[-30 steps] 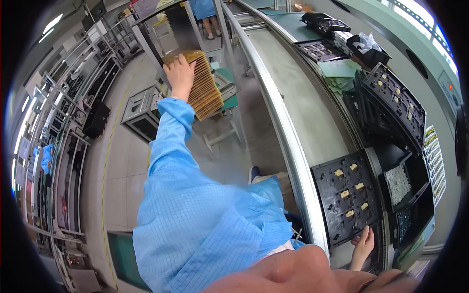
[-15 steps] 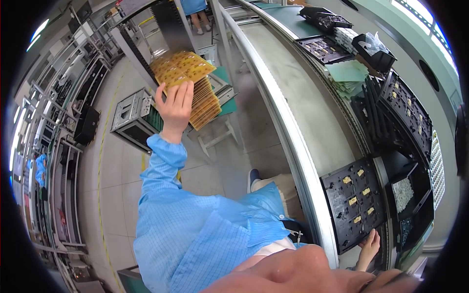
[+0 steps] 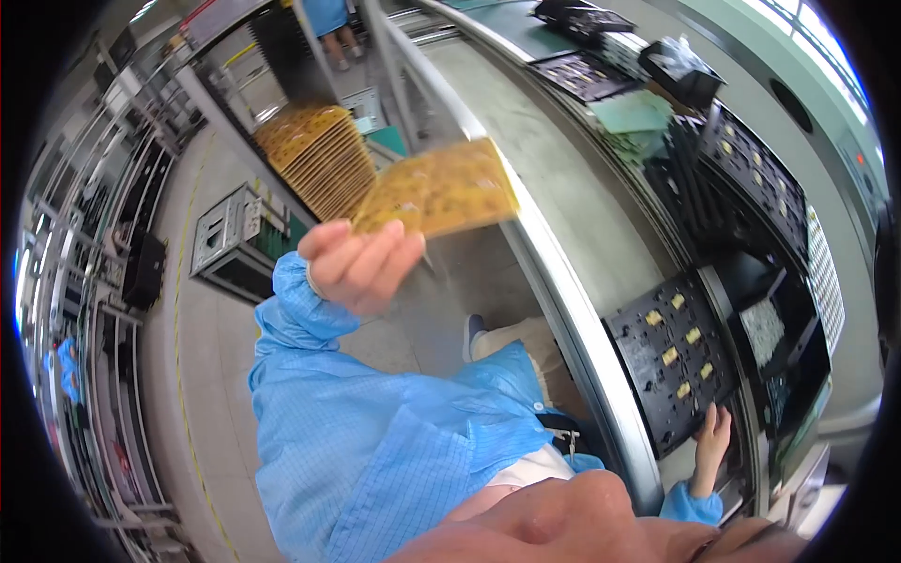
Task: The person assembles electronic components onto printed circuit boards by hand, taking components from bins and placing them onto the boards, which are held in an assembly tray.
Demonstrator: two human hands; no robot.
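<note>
My left hand (image 3: 361, 267) is closed on the near edge of a yellow-brown circuit board panel (image 3: 436, 192), lifted beside the metal rail and slightly blurred. Behind it, a stack of similar panels (image 3: 324, 164) fills a rack with black slotted sides. My right hand (image 3: 710, 446) is at the near right corner of a black tray (image 3: 648, 361) on the conveyor line, its fingers gripping the edge. Small yellowish parts (image 3: 670, 356) sit in rows in this tray.
The metal rail (image 3: 563, 310) runs between me and the line. Right of the tray is a black bin with whitish pieces (image 3: 762, 333); beyond stand leaning black trays (image 3: 755, 178) and green sheets (image 3: 633, 114). A metal magazine (image 3: 230, 239) stands on the floor at left.
My left hand has drawn a panel off the stack and brought it nearer and to the right. My right hand has shifted slightly up along the tray's corner. The view has turned a little.
</note>
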